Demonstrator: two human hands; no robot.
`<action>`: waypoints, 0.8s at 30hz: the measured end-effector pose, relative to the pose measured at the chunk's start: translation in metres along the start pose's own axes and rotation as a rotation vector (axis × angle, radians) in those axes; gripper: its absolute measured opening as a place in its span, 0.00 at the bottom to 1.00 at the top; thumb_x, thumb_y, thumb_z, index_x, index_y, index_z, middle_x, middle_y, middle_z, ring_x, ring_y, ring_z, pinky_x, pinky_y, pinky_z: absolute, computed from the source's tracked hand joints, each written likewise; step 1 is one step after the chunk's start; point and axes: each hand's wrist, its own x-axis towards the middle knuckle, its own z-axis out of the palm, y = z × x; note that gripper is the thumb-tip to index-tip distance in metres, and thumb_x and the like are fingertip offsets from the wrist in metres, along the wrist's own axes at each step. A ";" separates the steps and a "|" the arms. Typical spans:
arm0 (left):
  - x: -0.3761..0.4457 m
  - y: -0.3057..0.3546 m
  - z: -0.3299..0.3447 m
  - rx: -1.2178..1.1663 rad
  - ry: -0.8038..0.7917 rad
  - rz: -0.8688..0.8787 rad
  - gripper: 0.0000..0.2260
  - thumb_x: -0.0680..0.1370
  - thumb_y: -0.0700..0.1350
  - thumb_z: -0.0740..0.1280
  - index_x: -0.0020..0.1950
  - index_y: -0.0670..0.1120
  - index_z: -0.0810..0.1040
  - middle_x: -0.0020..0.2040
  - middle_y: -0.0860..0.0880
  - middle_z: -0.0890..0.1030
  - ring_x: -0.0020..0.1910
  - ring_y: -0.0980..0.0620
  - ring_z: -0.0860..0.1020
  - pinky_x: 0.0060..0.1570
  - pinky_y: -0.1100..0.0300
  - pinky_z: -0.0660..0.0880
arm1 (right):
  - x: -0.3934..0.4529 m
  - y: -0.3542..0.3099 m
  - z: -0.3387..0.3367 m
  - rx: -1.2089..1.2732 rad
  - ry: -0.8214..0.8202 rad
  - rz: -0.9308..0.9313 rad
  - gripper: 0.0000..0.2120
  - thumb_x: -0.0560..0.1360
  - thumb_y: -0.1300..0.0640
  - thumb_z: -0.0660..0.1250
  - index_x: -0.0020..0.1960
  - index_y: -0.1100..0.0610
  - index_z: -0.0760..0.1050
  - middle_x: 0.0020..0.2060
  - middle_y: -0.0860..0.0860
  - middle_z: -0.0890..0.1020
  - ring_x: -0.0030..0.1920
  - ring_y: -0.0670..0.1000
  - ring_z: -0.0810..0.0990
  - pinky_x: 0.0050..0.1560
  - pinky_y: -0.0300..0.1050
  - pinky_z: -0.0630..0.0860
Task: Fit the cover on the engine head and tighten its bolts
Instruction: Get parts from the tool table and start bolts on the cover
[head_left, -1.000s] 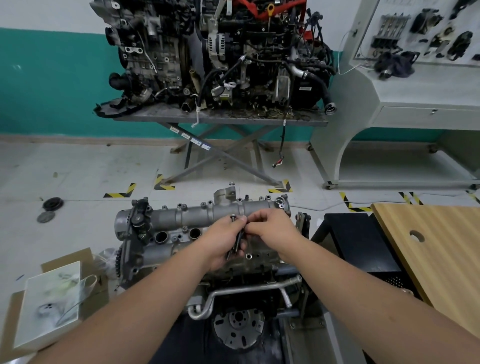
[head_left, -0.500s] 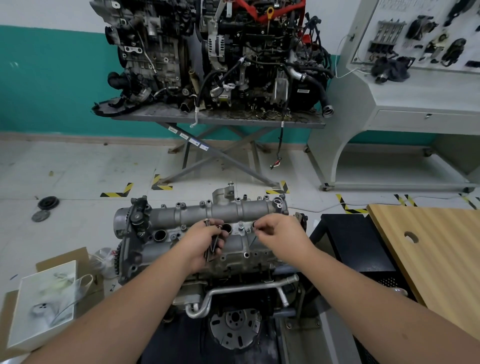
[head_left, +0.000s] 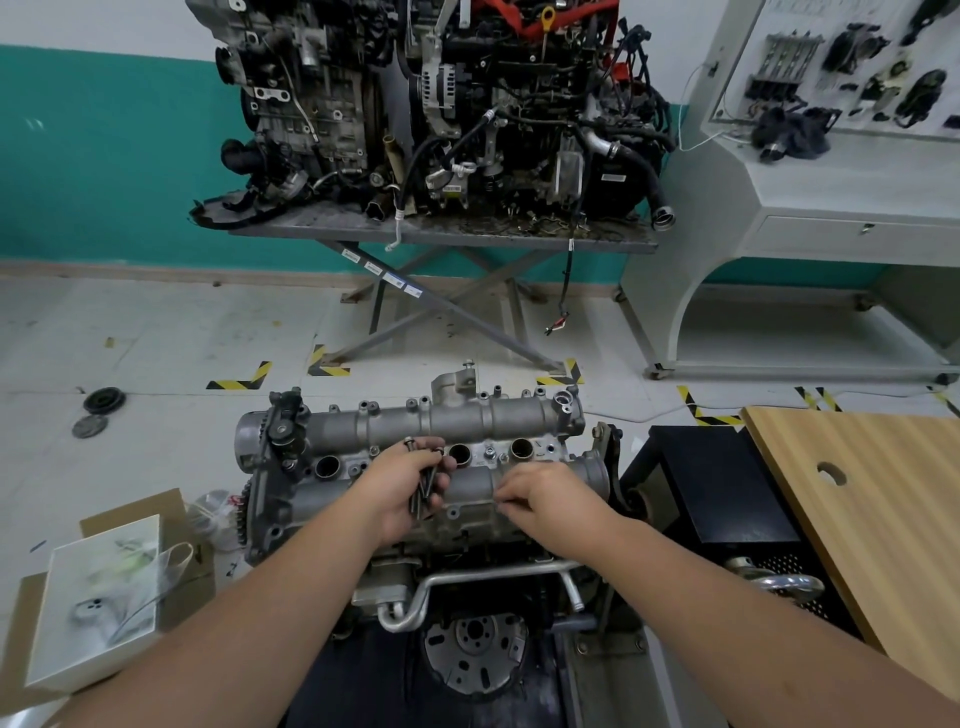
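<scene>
Head view: the cover (head_left: 426, 431) sits on the engine head, long axis left-right. Left hand (head_left: 402, 488) grips spare bolts (head_left: 422, 486) mid-cover; right hand (head_left: 540, 496), pinching something small, likely one bolt, is nearest the cover's front-edge holes.

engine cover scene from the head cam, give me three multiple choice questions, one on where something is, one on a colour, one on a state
1. Where is the wooden board?
A. right of the cover
B. left of the cover
C. on the far engine

2. What colour is the lower wall band?
A. red
B. teal
C. yellow

3. What is the left hand doing?
A. lying flat and open
B. gripping a bundle of bolts
C. holding a wrench

Answers:
1 A, it lies at the frame's right, beyond the cover.
2 B, teal paint runs behind the far engine.
3 B, its fingers curl round several dark bolts while the right hand pinches at the cover's near edge.
</scene>
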 end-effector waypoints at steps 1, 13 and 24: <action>0.000 0.000 -0.001 -0.019 -0.005 -0.004 0.07 0.83 0.36 0.58 0.58 0.45 0.73 0.37 0.44 0.81 0.28 0.52 0.75 0.22 0.63 0.68 | 0.001 0.001 0.000 0.021 -0.035 0.032 0.09 0.78 0.58 0.67 0.54 0.59 0.85 0.51 0.50 0.84 0.53 0.49 0.79 0.61 0.42 0.73; -0.001 0.000 -0.006 -0.094 -0.024 0.001 0.07 0.84 0.37 0.59 0.57 0.45 0.74 0.38 0.44 0.82 0.27 0.53 0.74 0.22 0.64 0.66 | 0.019 -0.004 -0.014 -0.093 -0.205 0.260 0.09 0.78 0.49 0.68 0.42 0.52 0.82 0.32 0.46 0.78 0.36 0.47 0.76 0.37 0.42 0.73; -0.012 0.024 -0.011 -0.052 -0.007 0.074 0.05 0.84 0.38 0.60 0.57 0.45 0.73 0.42 0.47 0.84 0.23 0.57 0.66 0.19 0.68 0.57 | 0.030 -0.015 -0.025 -0.251 -0.322 0.276 0.15 0.78 0.48 0.66 0.35 0.53 0.75 0.34 0.50 0.77 0.36 0.52 0.76 0.36 0.44 0.71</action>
